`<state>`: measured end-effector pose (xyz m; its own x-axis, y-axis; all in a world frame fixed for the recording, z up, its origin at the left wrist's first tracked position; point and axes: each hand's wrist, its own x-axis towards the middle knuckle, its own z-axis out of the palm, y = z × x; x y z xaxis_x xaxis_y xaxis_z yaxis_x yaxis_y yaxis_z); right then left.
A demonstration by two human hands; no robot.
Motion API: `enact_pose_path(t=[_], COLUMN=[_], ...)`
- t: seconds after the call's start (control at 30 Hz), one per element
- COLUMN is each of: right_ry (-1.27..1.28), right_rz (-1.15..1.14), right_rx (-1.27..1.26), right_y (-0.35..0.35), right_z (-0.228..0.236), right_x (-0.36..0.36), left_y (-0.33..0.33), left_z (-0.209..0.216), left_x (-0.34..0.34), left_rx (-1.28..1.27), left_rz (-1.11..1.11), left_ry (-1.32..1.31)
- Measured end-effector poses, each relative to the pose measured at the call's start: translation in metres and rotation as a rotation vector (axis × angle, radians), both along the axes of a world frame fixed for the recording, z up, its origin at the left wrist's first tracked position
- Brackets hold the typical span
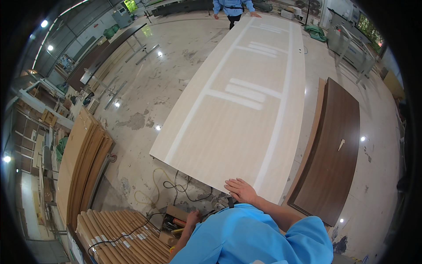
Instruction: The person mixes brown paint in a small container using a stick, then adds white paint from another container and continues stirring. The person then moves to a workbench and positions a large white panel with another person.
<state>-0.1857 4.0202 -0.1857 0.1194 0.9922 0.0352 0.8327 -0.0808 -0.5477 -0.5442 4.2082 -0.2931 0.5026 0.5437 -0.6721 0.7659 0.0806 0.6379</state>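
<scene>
1. Large pale door panel [246,101] lying flat, raised above the floor; dark brown panel [332,149] just right of it, stacked tan boards [83,167] well left of it.
2. Right hand [240,190] flat on near edge of pale door panel, fingers spread, palm down, pinching nothing.
3. Left hand [192,218] down below near edge of panel, beside a cardboard box [173,220] of tools; grip state cannot tell, partly hidden by blue sleeve.
4. Co-worker's hands [256,14] on far end of panel.
5. Judgement: keep palm pressure even, lift level with far end, avoid dragging the edge.
</scene>
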Motion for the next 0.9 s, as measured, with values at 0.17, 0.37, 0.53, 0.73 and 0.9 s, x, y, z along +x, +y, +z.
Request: enact_pose_path(t=[0.17, 0.37, 0.53, 0.73, 0.9], right_ry=[-0.024, -0.036, -0.080, -0.101, -0.083], right_rz=[0.007, -0.036, -0.052, -0.063, -0.074], right_rx=[0.087, 0.114, 0.083, 0.026, 0.025], right_y=[0.001, 0.001, 0.004, 0.004, 0.005], right_z=[-0.001, 0.003, 0.006, 0.005, 0.004], right_x=[0.002, -0.002, -0.003, -0.005, -0.005], left_y=[-0.009, -0.020, -0.031, -0.036, -0.044], left_z=[-0.019, -0.001, 0.021, 0.025, 0.022], left_x=[-0.014, -0.021, -0.013, -0.020, -0.022], left_rx=[0.113, -0.092, -0.298, -0.298, -0.358], left_rz=[-0.136, 0.142, 0.489, 0.378, 0.497], left_ry=[0.028, -0.028, -0.072, 0.078, 0.041])
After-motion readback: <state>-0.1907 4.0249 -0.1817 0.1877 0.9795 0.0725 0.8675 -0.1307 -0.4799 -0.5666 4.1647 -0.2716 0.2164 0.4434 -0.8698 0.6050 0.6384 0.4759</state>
